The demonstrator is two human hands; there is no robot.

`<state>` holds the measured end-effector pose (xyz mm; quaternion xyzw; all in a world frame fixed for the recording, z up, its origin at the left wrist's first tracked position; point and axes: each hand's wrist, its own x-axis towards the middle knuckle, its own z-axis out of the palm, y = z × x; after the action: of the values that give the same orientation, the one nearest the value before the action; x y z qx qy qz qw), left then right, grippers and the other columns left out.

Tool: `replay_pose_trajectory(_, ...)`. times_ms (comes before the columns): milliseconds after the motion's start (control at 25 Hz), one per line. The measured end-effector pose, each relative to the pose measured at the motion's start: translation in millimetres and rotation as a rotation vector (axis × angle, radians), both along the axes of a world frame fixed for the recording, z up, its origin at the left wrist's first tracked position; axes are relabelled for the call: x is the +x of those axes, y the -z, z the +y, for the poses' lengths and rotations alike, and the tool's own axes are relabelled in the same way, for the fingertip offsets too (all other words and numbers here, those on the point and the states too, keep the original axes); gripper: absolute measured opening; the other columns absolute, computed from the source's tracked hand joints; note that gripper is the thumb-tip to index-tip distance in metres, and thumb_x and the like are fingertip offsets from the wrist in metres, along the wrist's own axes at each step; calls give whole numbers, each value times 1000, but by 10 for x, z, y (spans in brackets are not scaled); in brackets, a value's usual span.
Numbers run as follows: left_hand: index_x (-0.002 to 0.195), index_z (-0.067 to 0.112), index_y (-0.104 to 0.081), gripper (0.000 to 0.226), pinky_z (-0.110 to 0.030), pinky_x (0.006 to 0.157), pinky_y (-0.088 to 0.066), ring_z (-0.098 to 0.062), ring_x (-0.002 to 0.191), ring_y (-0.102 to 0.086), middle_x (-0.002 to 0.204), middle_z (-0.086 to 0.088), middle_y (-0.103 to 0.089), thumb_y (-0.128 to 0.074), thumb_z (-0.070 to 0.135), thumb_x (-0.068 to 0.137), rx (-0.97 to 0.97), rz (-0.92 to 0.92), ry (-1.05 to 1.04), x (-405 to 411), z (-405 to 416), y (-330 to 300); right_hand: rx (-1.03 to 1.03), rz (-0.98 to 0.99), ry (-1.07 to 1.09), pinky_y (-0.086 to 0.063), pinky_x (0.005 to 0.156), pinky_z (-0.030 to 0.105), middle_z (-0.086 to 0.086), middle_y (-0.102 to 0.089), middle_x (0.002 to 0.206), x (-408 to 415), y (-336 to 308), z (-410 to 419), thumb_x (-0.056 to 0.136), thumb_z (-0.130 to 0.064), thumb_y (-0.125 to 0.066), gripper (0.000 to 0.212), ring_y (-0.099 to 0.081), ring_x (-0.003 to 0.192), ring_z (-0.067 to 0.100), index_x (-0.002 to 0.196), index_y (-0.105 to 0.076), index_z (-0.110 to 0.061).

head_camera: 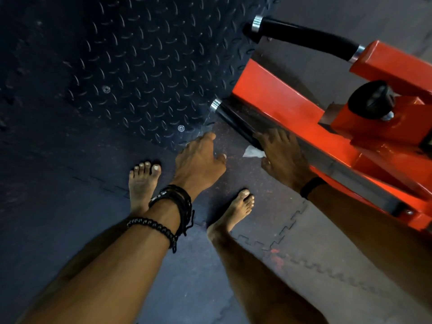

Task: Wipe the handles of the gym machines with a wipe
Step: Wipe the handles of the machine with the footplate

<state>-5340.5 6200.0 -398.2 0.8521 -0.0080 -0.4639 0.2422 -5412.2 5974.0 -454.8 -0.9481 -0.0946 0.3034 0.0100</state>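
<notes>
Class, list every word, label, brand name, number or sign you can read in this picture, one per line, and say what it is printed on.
None: no readable text appears anywhere.
The orange steel machine frame, its black rubber-grip handles and the dark diamond-plate floor panel show no print.
The white wipe under the right hand is blank.

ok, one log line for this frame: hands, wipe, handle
right hand: holds wipe on near handle | left hand: free, open | far handle: untouched
</notes>
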Motion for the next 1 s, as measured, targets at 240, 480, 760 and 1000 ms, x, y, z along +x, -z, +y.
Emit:
replay_pose_trajectory(240,148,17,-39,59,-42,104,-42,-25,130,-52,143,-5,-54,-60,35,96,1,5,-16,-32,11,23,318,-24,20,-48,63,39,20,-58,95,-1,-22,-36,80,-1,-73,28,-58,77,34,107,-67,-1)
replay_pose_trajectory(480,148,19,-40,59,-41,105,-40,-24,132,-49,143,-3,-54,-60,38,95,0,17,-17,-67,-14,61,386,-173,177,-51,78,43,20,-61,102,839,614,602,88,0,-60,23,-59,95,38,110,-64,0)
replay_pose_trajectory(760,141,23,-48,55,-40,98,-50,-17,113,-59,125,3,-62,-67,38,91,-73,94,-186,-43,57,80,434,-213,167,-46,80,43,16,-63,98,0,97,91,91,-8,-55,16,-56,90,33,100,-68,-8)
replay_pose_trajectory(1000,137,25,-52,53,-34,93,-51,-13,108,-61,124,4,-63,-69,39,89,-113,112,-244,-117,-25,84,362,-244,219,-49,86,46,22,-66,99,-234,6,-135,93,-15,-50,28,-63,92,38,106,-68,2)
